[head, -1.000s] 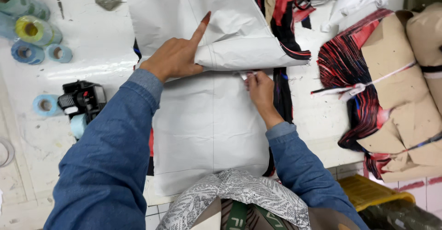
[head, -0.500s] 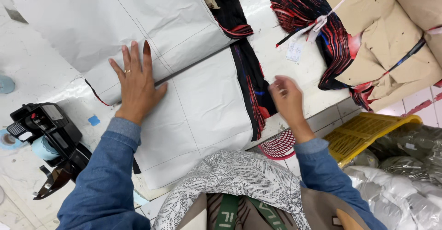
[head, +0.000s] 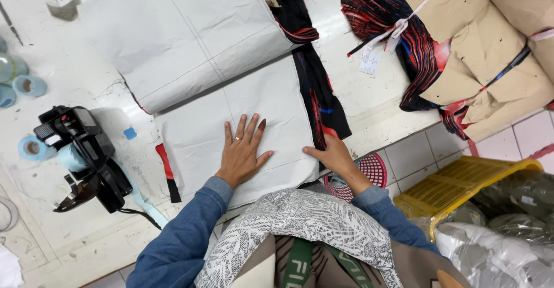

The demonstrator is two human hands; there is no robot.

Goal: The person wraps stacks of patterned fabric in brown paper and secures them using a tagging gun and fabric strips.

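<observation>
The left hand (head: 241, 152) lies flat, palm down, with the fingers spread, on the lower sheet of white paper (head: 199, 144), near its front edge. It presses on the paper and grips nothing. The right hand (head: 330, 155) is at the right front corner of the same sheet, and its fingers are closed on the edge of the paper and the black fabric with red and blue stripes (head: 323, 100) that comes out from under it. This fabric runs along the right side of the sheet. A second large white paper sheet (head: 190, 31) lies behind the first one and overlaps its back edge. All of this rests on the white tabletop (head: 86, 92).

To the left of the lower sheet stands a black handheld labelling tool (head: 81, 155), and farther left lie some blue tape rolls (head: 26, 86). To the right are bundles of striped fabric wrapped in brown paper (head: 479, 40), tied with a strip. Below the tabletop edge are a yellow plastic basket (head: 461, 187) and a small red plastic basket (head: 372, 172).
</observation>
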